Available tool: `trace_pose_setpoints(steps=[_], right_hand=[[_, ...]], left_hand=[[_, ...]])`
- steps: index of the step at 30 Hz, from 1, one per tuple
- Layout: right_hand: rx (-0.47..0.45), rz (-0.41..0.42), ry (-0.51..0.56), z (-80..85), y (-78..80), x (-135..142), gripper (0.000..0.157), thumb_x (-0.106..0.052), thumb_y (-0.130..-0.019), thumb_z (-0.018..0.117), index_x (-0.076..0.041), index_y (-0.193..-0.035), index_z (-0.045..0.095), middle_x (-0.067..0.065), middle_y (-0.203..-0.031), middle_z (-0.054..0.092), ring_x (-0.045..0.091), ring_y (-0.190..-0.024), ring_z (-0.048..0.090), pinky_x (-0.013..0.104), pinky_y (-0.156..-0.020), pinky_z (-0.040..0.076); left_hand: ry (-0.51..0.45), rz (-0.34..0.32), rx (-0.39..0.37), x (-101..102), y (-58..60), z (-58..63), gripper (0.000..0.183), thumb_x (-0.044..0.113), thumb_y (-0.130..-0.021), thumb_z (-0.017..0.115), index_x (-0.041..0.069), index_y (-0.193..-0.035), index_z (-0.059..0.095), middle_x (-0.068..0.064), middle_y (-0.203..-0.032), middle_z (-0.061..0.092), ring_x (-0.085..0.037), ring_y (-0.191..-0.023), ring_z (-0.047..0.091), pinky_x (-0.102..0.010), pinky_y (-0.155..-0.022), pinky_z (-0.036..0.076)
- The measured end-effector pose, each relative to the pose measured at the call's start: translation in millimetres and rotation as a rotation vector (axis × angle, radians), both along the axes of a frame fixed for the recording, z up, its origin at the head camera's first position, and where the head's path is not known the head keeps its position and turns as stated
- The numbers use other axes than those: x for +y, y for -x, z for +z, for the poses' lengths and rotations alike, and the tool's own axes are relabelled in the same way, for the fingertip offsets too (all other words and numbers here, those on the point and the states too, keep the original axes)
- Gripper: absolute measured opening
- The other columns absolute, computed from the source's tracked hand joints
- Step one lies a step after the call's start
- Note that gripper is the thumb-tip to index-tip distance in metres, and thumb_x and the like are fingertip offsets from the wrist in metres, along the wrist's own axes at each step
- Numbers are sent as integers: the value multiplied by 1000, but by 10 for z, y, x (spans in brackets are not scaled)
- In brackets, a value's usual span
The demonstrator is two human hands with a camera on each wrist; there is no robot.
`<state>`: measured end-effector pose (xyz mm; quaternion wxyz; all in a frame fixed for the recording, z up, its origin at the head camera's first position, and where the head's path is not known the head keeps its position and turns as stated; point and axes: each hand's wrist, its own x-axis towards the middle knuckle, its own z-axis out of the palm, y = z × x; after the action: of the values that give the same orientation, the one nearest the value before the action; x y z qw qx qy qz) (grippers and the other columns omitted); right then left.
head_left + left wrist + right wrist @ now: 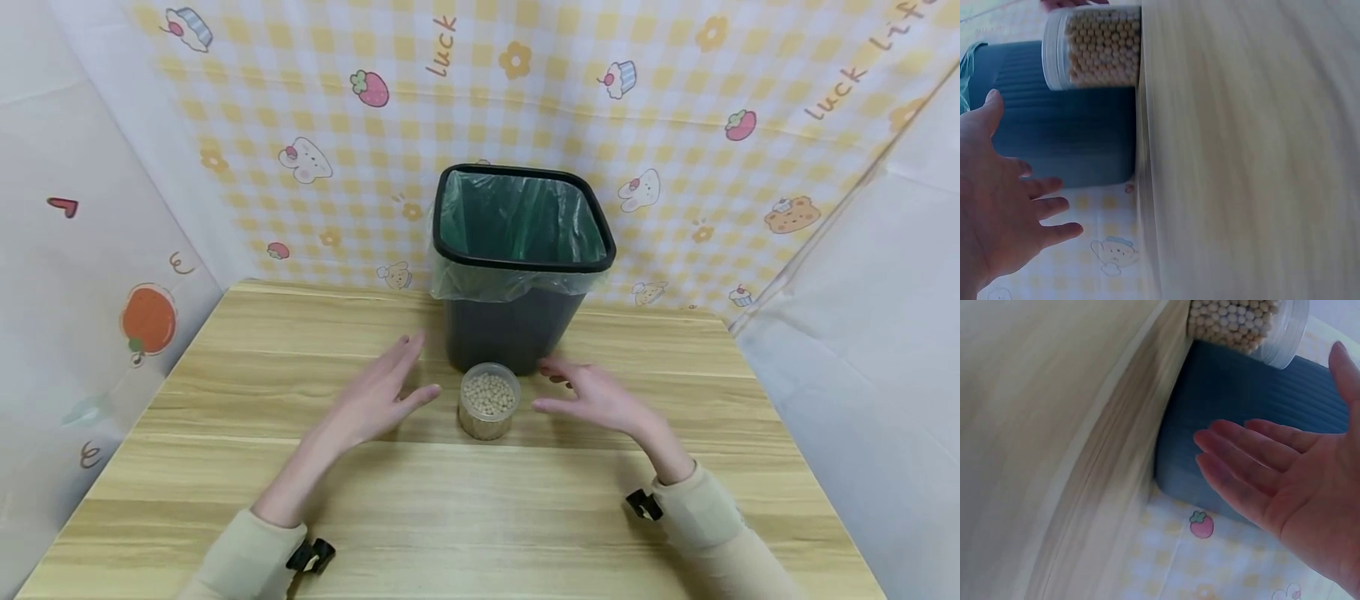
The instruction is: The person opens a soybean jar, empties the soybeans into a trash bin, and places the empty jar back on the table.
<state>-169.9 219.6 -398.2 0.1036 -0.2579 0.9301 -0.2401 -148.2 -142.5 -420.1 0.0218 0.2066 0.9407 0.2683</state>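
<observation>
A clear plastic jar of small pale beige balls stands upright on the table, right in front of a dark bin. To the left of the jar, my left hand is held with fingers spread and nothing in it. My right hand is on the jar's other side, palm turned inward, also holding nothing. Gaps show between both hands and the jar in the head view. The left wrist view shows the jar beyond the thumb; in the right wrist view the jar is above the straight fingers.
The bin has a black rim and a translucent green liner folded over it. Behind it hangs a yellow checked cloth. White sheets stand at both sides of the wood-grain table.
</observation>
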Motion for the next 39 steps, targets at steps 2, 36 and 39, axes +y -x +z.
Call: trace_pose_setpoints(steps=[2,36,39], right_hand=[[-20,15,-4,0,-4,-44,81,-61,-93,66,-8,-151,48,13,-141,65,29,-127,65,51,-105,53],[-75,-18,118,-147,-29,-683,89,-36,-71,94,-9,-143,48,12,-133,66,27,-117,66,45,-97,55],[-78,-30,137,-157,-31,-686,90,-37,-67,96,-12,-140,51,10,-133,66,26,-117,66,45,-97,55]], left_hand=[[0,-12,-18,48,-15,7,92,68,-101,45,11,-166,15,-15,-172,17,-36,-160,20,-57,-127,25],[-114,-76,-140,760,-16,-19,100,55,-86,78,3,-159,33,-18,-155,48,-33,-138,54,-51,-111,48],[-136,-58,-127,772,-20,-20,97,54,-83,81,3,-155,39,-16,-148,54,-31,-132,58,-50,-107,51]])
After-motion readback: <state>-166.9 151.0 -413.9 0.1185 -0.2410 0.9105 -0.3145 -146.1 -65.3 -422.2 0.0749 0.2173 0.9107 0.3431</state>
